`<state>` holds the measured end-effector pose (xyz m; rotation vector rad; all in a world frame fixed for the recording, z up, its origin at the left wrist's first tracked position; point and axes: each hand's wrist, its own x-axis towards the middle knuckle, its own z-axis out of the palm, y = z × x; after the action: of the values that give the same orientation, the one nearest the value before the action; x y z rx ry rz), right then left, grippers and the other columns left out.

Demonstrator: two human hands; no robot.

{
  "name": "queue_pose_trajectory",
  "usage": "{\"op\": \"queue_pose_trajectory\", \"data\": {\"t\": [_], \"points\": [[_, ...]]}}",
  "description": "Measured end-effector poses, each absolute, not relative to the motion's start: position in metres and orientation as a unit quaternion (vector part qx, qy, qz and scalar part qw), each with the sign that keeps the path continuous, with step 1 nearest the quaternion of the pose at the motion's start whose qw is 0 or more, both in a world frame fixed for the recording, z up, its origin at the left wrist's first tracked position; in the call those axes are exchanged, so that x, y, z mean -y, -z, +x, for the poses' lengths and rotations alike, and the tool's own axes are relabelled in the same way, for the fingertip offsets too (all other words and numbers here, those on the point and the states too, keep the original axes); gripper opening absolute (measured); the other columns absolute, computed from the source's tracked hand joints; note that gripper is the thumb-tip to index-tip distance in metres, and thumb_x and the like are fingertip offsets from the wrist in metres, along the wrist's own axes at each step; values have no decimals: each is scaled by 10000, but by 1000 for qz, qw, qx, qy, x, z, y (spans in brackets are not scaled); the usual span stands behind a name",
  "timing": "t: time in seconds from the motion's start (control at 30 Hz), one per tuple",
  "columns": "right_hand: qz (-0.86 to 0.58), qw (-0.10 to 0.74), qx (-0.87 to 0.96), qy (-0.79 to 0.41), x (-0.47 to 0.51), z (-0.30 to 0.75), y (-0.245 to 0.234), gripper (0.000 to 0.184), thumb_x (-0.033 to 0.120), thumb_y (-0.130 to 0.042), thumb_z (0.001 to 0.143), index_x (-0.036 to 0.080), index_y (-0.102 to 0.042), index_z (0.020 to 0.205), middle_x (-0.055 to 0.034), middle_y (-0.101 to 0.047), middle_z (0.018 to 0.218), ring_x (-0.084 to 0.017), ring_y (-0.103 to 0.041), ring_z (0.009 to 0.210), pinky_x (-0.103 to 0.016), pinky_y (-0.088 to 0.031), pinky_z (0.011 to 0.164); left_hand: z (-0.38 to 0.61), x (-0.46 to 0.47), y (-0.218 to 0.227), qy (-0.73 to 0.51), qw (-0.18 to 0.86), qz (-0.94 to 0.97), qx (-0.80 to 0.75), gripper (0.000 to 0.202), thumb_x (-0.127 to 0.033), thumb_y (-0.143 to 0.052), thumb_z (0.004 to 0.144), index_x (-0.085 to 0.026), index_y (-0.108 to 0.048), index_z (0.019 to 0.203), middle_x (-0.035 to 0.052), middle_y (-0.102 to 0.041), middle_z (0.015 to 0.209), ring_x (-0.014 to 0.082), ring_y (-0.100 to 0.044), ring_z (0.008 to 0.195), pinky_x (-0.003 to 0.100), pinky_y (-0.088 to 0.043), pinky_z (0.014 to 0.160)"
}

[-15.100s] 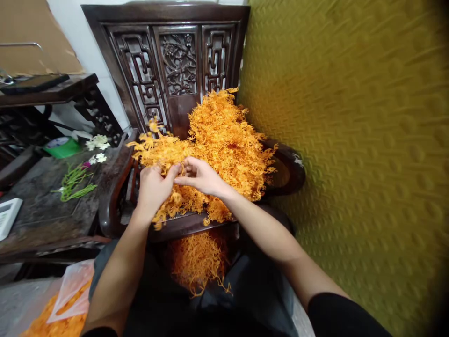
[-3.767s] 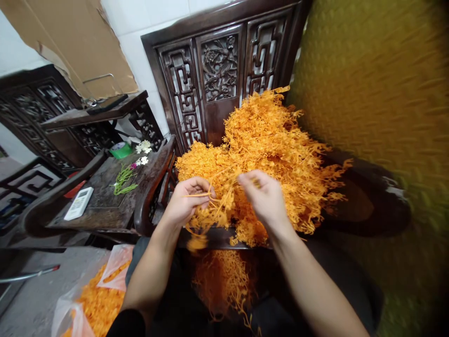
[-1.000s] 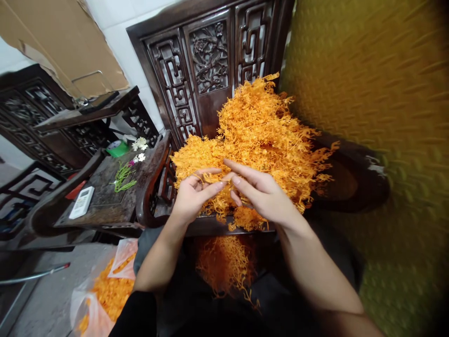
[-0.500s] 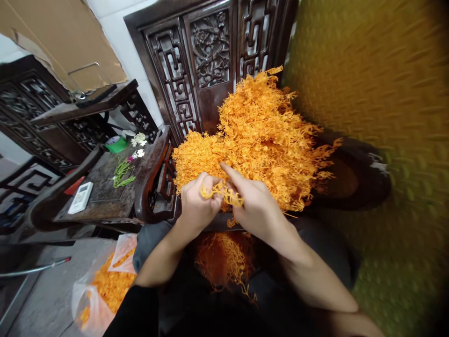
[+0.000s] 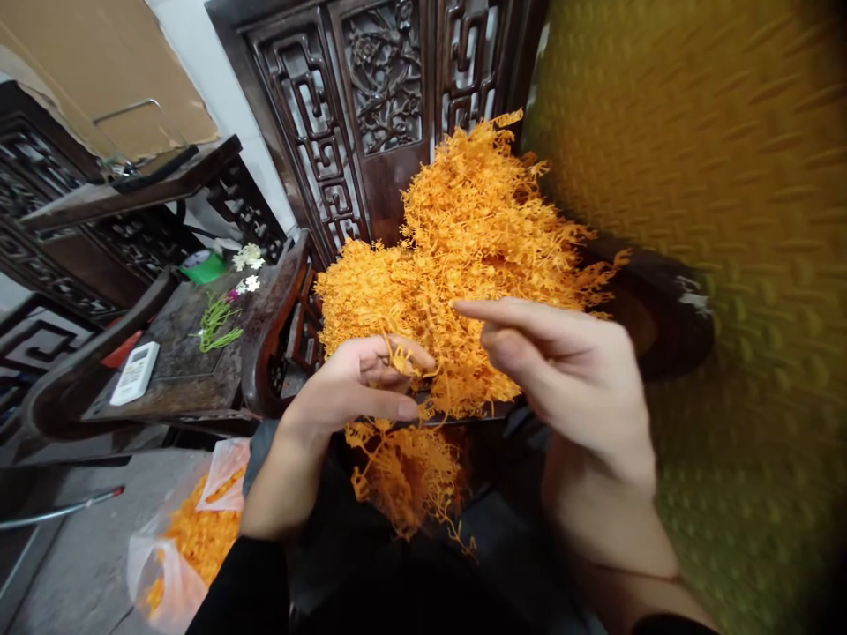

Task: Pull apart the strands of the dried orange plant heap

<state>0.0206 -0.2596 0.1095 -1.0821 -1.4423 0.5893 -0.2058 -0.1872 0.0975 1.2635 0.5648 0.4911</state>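
Note:
A large heap of orange, branched, plastic-looking strands (image 5: 490,238) rises in front of me, with a lower, finer mound (image 5: 363,282) on its left. My left hand (image 5: 371,384) is at the near edge of the mound, thumb and loosely curled fingers apart. A thin orange piece (image 5: 401,359) lies against its fingers. Directly below hang more orange strands (image 5: 410,476), in front of my lap. To the right, my right hand (image 5: 569,370) hovers before the big heap, index finger stretched out and thumb apart from it. Nothing shows between them; its other fingers are mostly hidden.
A carved dark wood backrest (image 5: 390,176) stands behind the heap. On the left side table lie a white remote control (image 5: 135,373), a green tape roll (image 5: 204,267), green stems (image 5: 220,322) and white flowers (image 5: 248,257). A plastic bag (image 5: 176,564) of orange pieces sits on the floor.
My hands were close together on a twisted orange strand. They have come apart: the right has swung right and nearer, the left has loosened, and orange strands now show just beneath it.

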Motion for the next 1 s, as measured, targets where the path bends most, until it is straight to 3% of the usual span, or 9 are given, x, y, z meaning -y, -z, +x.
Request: {"op": "queue_pose_trajectory", "data": {"t": [0.1, 0.17, 0.27, 0.4, 0.57, 0.67, 0.77, 0.87, 1.0], "points": [[-471, 522, 688, -179, 252, 5, -105, 293, 402, -778, 918, 202, -779, 1132, 15, -597, 710, -118, -495, 597, -284, -393, 572, -204, 187, -100, -247, 758, 549, -251, 419, -288, -862, 772, -169, -704, 1142, -30, -489, 730, 76, -410, 600, 224, -327, 544], [-478, 503, 709, -124, 244, -6, -98, 217, 386, -784, 913, 175, -733, 907, 36, -519, 658, -106, -441, 578, -280, -366, 574, -200, 187, -100, -272, 770, 524, -240, 310, -309, -800, 819, -152, -688, 1062, -1, -533, 767, 85, -434, 614, 234, -356, 557], [-482, 499, 716, -78, 233, -15, -87, 371, 309, -718, 963, 191, -515, 675, 39, -463, 645, -101, -413, 590, -273, -333, 584, -193, 186, -96, -285, 773, 516, -234, 242, -377, -696, 917, -153, -626, 858, 2, -508, 726, 97, -451, 615, 249, -371, 566], [-494, 482, 721, -65, 228, -15, -79, 345, 264, -683, 975, 206, -460, 719, 38, -471, 661, -110, -419, 599, -272, -318, 596, -191, 183, -87, -341, 680, 580, -291, 326, -466, -679, 964, -191, -548, 848, -51, -451, 665, 71, -379, 539, 234, -312, 523], [-519, 426, 734, -106, 226, -12, -81, 416, 275, -661, 985, 214, -403, 665, 43, -438, 609, -109, -381, 561, -283, -280, 586, -194, 180, -87, -375, 460, 719, -361, 293, -449, -693, 958, -172, -669, 865, -10, -614, 717, 83, -457, 583, 237, -322, 524], [-533, 419, 719, -154, 222, -13, -80, 487, 354, -676, 980, 212, -379, 621, 52, -417, 565, -102, -370, 540, -282, -273, 582, -193, 179, -87, -375, 441, 736, -351, 303, -443, -699, 946, -164, -698, 829, 6, -651, 716, 96, -496, 604, 240, -363, 547], [-518, 419, 707, -238, 226, -17, -82, 459, 381, -650, 992, 201, -431, 631, 52, -452, 565, -94, -384, 533, -269, -289, 565, -190, 171, -82, -419, 434, 711, -361, 335, -450, -704, 937, -167, -663, 764, -6, -604, 665, 97, -476, 585, 242, -365, 540], [-387, 372, 759, -370, 242, -21, -91, 348, 329, -651, 994, 182, -553, 694, 41, -558, 623, -88, -477, 568, -243, -347, 565, -194, 152, -76, -536, 403, 626, -398, 361, -478, -712, 926, -189, -594, 744, -53, -460, 576, 85, -373, 513, 244, -302, 492], [-313, 375, 745, -454, 253, -15, -101, 227, 327, -595, 1033, 183, -714, 905, -7, -703, 793, -95, -592, 614, -249, -457, 606, -206, 138, -72, -579, 412, 581, -398, 372, -528, -731, 902, -199, -599, 791, -67, -411, 572, 80, -330, 487, 245, -251, 466]]}}
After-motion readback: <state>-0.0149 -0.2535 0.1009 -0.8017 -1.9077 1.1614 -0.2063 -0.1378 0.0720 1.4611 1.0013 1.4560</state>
